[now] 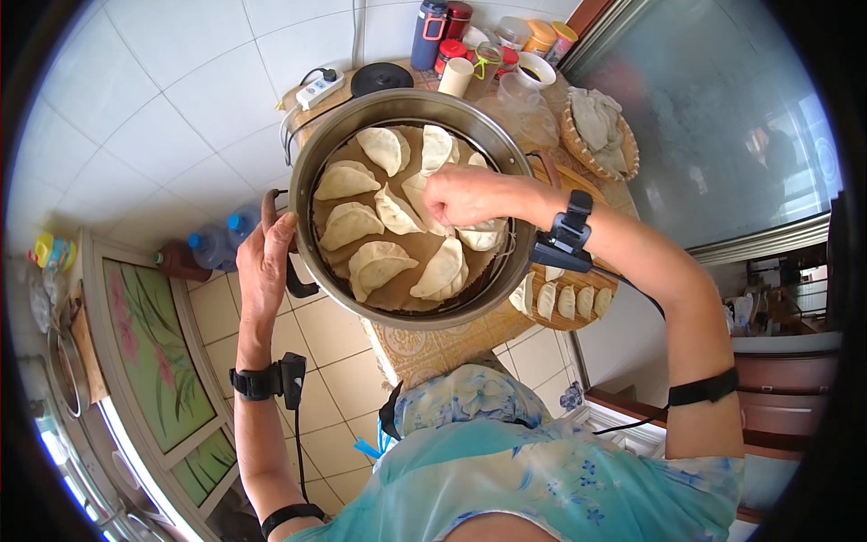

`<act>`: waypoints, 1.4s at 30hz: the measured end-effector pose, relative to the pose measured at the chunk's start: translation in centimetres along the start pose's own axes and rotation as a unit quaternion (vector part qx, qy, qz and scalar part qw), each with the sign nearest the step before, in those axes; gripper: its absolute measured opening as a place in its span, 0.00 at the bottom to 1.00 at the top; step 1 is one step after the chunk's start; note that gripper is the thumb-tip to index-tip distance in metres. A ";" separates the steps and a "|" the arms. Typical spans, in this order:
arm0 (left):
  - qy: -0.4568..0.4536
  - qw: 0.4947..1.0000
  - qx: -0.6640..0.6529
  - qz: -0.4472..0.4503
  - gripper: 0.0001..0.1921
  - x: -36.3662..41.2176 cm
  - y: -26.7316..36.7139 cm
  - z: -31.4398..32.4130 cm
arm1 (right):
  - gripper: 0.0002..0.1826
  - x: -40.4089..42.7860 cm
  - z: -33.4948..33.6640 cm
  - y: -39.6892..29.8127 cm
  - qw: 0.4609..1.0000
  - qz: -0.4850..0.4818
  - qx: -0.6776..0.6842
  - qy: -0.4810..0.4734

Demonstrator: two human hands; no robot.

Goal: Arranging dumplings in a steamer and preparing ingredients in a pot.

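Note:
A round metal steamer pot [413, 321] stands before me, lined with a brown cloth [352, 254]. Several pleated dumplings [383, 271] lie spread over the cloth. My left hand [265, 261] grips the brown side handle [269, 209] at the pot's left. My right hand [467, 195] is inside the rim over the right half, fingers bent down at a pale dumpling [418, 193]; whether they pinch it is hidden. Right of the pot, several more dumplings [566, 301] sit in a row on a wooden board [572, 324], partly behind the pot and my forearm.
Behind the pot are a black round base [381, 78], a white power strip [320, 89], a cream cup [456, 76], jars [450, 54], a blue bottle [428, 37] and a bowl of dark liquid [536, 70]. A basket with cloth [596, 129] stands back right. Tiled wall rises at left.

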State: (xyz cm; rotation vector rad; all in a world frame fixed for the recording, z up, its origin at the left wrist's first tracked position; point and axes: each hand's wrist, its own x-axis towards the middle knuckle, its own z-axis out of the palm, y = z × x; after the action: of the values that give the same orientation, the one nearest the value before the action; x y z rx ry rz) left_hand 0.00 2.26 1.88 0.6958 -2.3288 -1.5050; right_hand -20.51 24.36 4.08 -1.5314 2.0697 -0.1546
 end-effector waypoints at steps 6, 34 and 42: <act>-0.003 1.000 -0.016 0.010 0.40 0.1 -0.2 0.1 | 0.04 0.2 1.4 0.1 0.999 0.028 -0.024 0.022; 0.017 0.990 -0.108 0.088 0.25 -1.1 -2.1 -1.4 | 0.04 -10.4 0.0 -1.9 0.906 0.157 0.189 0.344; 0.153 0.988 0.018 0.031 0.06 -5.2 -8.8 -7.7 | 0.04 -14.6 4.4 -4.5 0.859 0.207 0.231 0.407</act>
State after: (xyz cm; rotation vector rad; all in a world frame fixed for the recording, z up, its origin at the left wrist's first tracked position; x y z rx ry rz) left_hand 10.18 -3.90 -2.82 0.7939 -2.1293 -1.2350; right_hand -11.71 37.13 7.51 -0.7320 2.6512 -1.2098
